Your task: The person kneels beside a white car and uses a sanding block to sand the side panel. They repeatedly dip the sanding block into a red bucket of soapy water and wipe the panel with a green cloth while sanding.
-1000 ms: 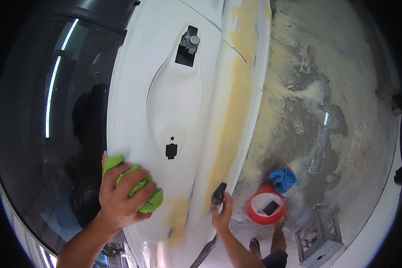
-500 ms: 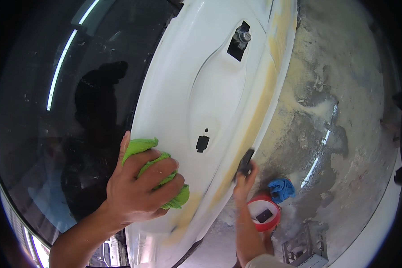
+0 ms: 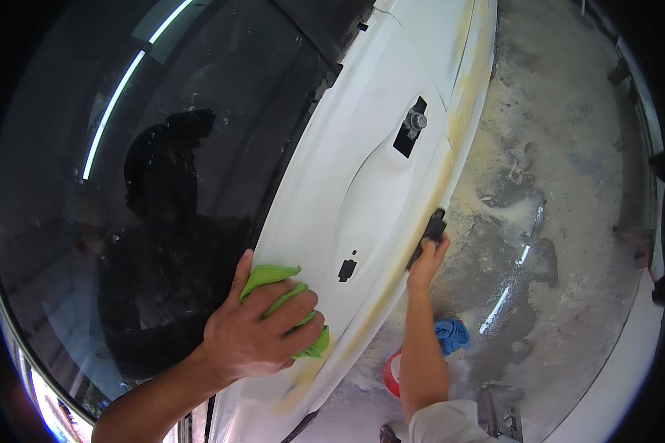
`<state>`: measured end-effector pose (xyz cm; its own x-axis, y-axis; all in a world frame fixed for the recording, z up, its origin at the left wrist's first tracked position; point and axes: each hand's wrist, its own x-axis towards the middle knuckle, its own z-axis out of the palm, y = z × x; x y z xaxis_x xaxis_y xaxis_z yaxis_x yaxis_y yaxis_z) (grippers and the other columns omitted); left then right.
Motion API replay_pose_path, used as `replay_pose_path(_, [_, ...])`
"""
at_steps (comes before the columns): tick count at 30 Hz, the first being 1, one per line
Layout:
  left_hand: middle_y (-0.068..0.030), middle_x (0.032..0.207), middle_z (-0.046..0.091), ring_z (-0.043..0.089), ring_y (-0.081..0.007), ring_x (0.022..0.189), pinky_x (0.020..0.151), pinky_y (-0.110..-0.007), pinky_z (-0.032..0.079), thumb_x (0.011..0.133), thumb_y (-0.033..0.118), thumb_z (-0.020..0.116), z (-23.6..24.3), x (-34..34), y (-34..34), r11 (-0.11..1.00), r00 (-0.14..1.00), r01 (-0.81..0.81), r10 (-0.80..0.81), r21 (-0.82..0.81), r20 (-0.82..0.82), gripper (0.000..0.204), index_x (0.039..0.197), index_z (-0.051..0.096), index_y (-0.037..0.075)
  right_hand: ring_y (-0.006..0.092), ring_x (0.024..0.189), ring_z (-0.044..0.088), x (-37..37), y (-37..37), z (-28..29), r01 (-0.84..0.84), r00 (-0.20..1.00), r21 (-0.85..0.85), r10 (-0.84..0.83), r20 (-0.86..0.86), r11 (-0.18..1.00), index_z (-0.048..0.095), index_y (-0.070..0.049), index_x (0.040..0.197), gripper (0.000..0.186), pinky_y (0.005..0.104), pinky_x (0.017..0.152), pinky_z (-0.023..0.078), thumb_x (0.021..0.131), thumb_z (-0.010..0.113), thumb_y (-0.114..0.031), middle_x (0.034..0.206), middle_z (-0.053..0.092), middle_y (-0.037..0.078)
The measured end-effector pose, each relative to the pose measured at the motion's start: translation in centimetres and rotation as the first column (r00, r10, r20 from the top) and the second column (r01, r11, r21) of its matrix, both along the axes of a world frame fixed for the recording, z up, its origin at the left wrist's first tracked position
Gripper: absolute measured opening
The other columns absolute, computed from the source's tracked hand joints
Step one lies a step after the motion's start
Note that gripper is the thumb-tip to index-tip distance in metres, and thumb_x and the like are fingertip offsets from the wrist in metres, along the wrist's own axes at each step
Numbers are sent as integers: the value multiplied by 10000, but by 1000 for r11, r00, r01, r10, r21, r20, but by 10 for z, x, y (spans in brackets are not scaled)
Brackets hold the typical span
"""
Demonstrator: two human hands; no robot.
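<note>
My left hand is closed around a crumpled green cloth, resting on the white car door beside the dark window. Along the door's right-hand ridge, my right hand grips a black sanding block, which lies against the panel. Yellowish filler streaks run along this ridge. Between the hands and farther up, the panel has a small black cutout and a handle opening with a metal lock cylinder. The sanding face of the block is hidden.
A large dark window fills the left side and reflects a strip light. On the stained concrete floor stands a red-rimmed bucket, partly behind my right forearm, with a blue cloth at it. A metal stand is near the lower edge.
My right hand has slid the sanding block farther up along the ridge. The view has shifted, and my left hand still holds the green cloth at the window side.
</note>
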<state>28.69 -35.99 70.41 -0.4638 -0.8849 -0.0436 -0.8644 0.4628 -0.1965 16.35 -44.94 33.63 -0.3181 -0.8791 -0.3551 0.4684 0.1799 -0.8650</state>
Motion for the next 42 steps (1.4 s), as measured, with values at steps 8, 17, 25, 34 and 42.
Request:
replay_pose_path(8, [68,1077,656,636,-227,1028,1125,-734,373,557,250,817,4,-4,2,999,999,42,-42,2,26,389,933,717,259,210,1027,467,25,78,31,48,999,-38,-47,28,998,456,-6,1226,451,363,934,401,805,581,-108,1097,470,104])
replay_pose_path(17, [70,1086,645,627,-220,1037,1142,-732,335,554,210,823,4,-5,1,999,999,17,-19,36,34,394,930,710,253,322,1088,493,4,-5,46,36,996,-7,-36,-77,999,480,60,1246,500,413,1019,393,795,618,-106,1172,496,202])
replay_pose_path(25, [74,1103,638,615,-226,1023,1119,-735,360,509,234,826,6,-4,1,998,998,27,-30,53,58,457,950,707,263,229,897,543,-30,-141,28,27,996,176,-12,-83,984,524,40,1140,383,360,827,464,925,561,-274,1023,578,156])
replay_pose_path(34, [64,1115,639,623,-224,1052,1109,-745,362,552,228,816,5,-2,0,998,999,42,-43,47,21,414,949,701,255,426,1210,486,-11,-76,79,-10,931,51,28,-363,999,451,117,1272,559,490,1084,361,951,620,-309,1255,501,298])
replay_pose_path(42, [65,1110,642,628,-220,1067,1122,-752,342,558,203,819,4,1,2,996,999,33,-33,84,-11,412,951,705,252,453,1250,455,-16,-79,99,-133,857,85,157,-490,988,456,106,1284,694,515,1107,344,1005,588,-516,1324,470,318])
